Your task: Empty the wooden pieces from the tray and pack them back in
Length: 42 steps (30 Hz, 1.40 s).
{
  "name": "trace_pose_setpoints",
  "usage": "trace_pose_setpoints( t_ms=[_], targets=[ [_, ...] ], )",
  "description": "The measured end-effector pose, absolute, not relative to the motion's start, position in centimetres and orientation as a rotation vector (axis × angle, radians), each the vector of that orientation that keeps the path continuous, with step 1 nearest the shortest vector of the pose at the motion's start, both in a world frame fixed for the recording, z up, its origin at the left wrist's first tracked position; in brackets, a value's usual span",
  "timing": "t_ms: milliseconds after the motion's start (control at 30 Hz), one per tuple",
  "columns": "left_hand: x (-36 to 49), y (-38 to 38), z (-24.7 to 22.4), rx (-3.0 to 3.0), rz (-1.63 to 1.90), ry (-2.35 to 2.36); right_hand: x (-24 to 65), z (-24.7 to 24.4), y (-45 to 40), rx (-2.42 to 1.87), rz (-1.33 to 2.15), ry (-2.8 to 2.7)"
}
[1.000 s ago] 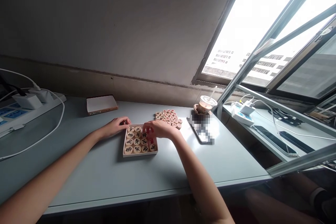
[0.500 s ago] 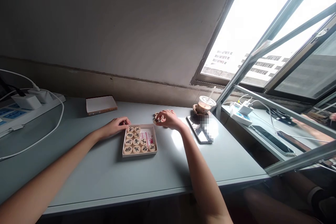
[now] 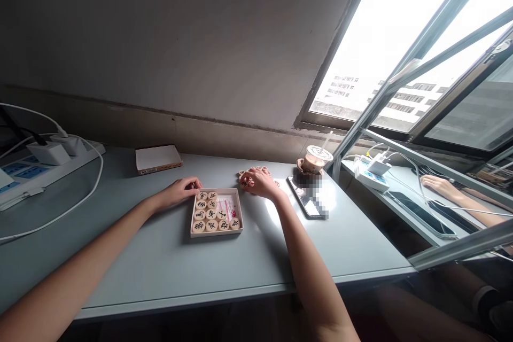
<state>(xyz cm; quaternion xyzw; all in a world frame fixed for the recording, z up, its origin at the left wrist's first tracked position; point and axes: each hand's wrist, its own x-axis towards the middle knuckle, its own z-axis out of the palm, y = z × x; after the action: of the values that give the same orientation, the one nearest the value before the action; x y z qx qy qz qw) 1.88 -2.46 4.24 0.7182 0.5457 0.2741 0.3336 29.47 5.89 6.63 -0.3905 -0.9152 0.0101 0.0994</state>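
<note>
A shallow open box of Chinese chess pieces lies on the desk in front of me. Round wooden pieces with black characters fill its left side and front row; a pink-printed patch of its floor shows at the right. My left hand rests at the box's far left corner, fingers curled against the rim. Beyond the box to the right, my right hand reaches down over a cluster of loose pieces, several with red characters. Its fingers close about a piece at the cluster's near left side, partly covered.
The box lid lies upturned near the wall. A phone and a lidded drink cup are at the right. Power strips with cables sit far left. Past a metal frame, another person's hand rests on a neighbouring desk.
My right hand has lowered slightly onto the loose pieces. My left hand stays at the box corner. The whole view has shifted a little, and the other person's hand has moved left on its desk.
</note>
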Motion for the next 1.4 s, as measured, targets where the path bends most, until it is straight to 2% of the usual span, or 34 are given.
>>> trace_pose_setpoints(
  t_ms=[167,333,600,800,1033,1400],
  targets=[
    [1.9,-2.5,4.2,1.87,0.74,1.43,29.8,7.4,5.6,-1.165,0.194,-2.672],
    [2.0,-2.6,4.4,1.877,0.729,1.432,29.9,9.4,4.5,-1.049,0.788,-2.591],
    [2.1,-2.8,4.8,1.869,0.708,1.429,26.7,9.4,2.4,-0.683,0.946,-2.97],
    [1.9,-2.6,4.3,1.858,0.715,1.439,25.3,8.8,1.1,-0.7,0.754,-3.04],
    [1.9,-2.5,4.2,1.858,0.742,1.43,27.4,10.0,2.4,-0.751,0.714,-2.92],
    [2.1,-2.9,4.5,1.855,0.776,1.433,31.3,9.2,5.2,-1.197,0.622,-2.751]
  ],
)
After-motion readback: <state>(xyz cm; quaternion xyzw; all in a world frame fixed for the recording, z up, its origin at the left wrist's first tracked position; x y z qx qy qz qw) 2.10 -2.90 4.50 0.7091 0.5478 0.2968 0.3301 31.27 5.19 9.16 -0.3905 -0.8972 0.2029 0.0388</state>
